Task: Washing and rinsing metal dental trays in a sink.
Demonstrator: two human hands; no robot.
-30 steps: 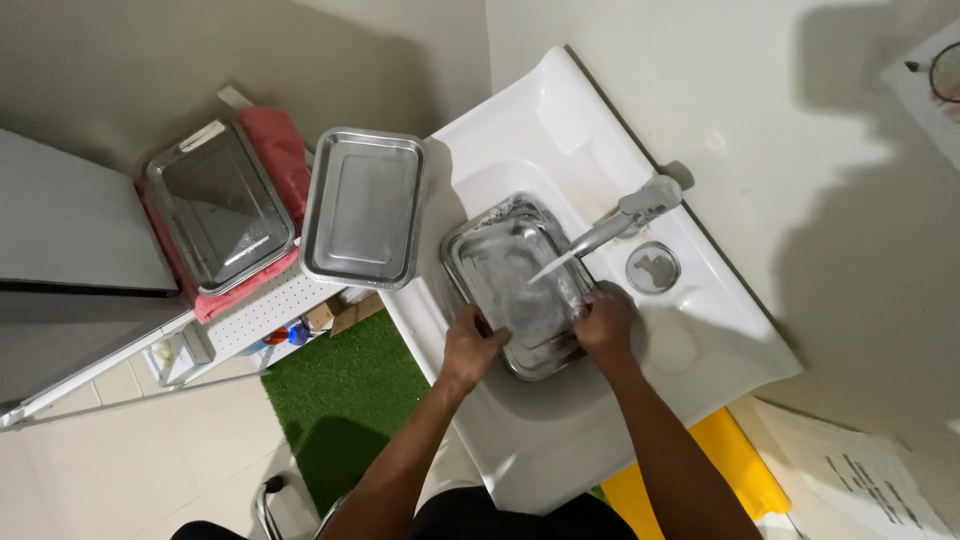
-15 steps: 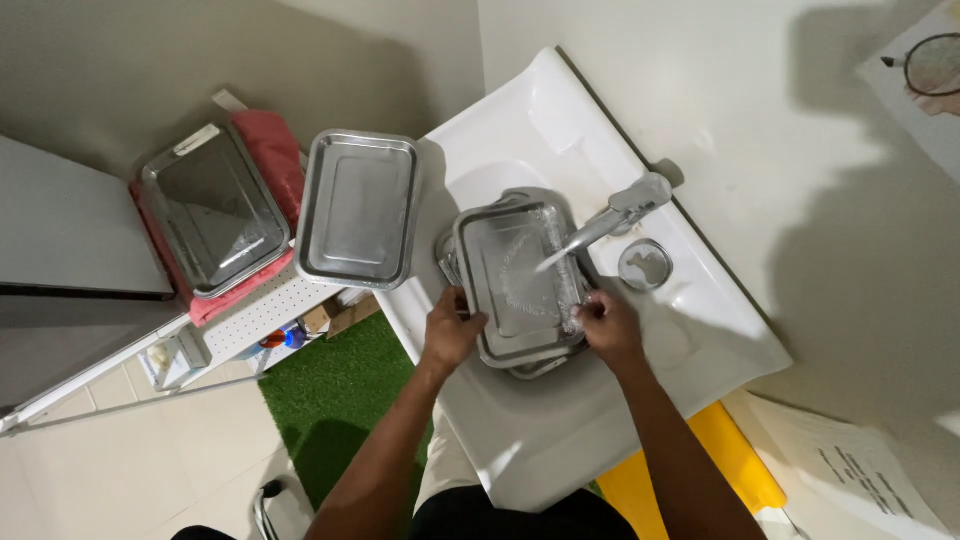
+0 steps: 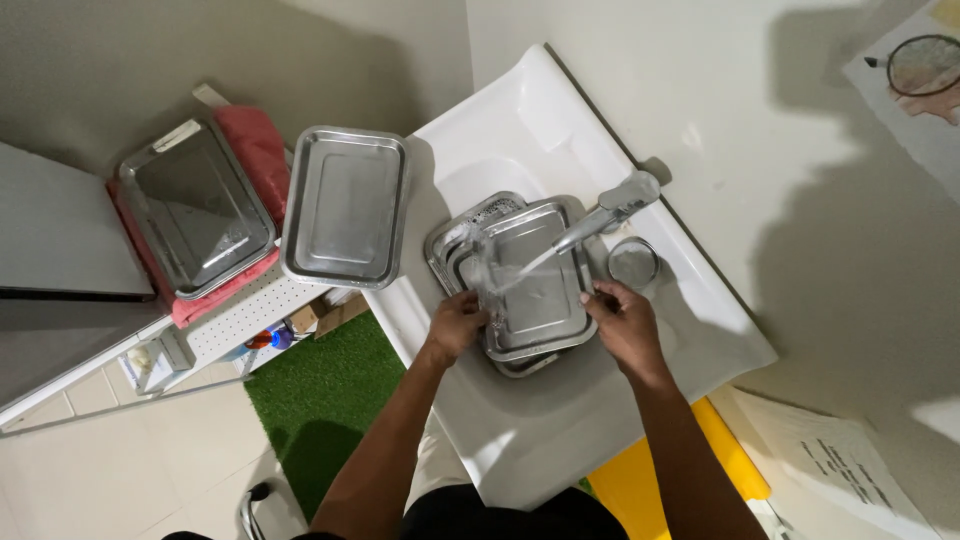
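Note:
Both my hands hold a rectangular steel tray (image 3: 530, 285) level over the white sink (image 3: 520, 130), under the running tap (image 3: 605, 215). My left hand (image 3: 455, 325) grips its near left edge and my right hand (image 3: 620, 320) grips its near right edge. Water splashes on the tray's face. A second steel tray (image 3: 480, 212) lies in the basin beneath it, showing at the far left.
An empty steel tray (image 3: 345, 205) rests on the sink's left edge. Another steel tray (image 3: 195, 210) lies on a red cloth (image 3: 260, 150) on a white rack. A round steel piece (image 3: 633, 263) sits beside the tap. Green mat (image 3: 310, 410) and a yellow object (image 3: 650, 480) lie on the floor.
The tray has come up out of the basin and been held flat under the water stream. My hands moved apart to its two near edges.

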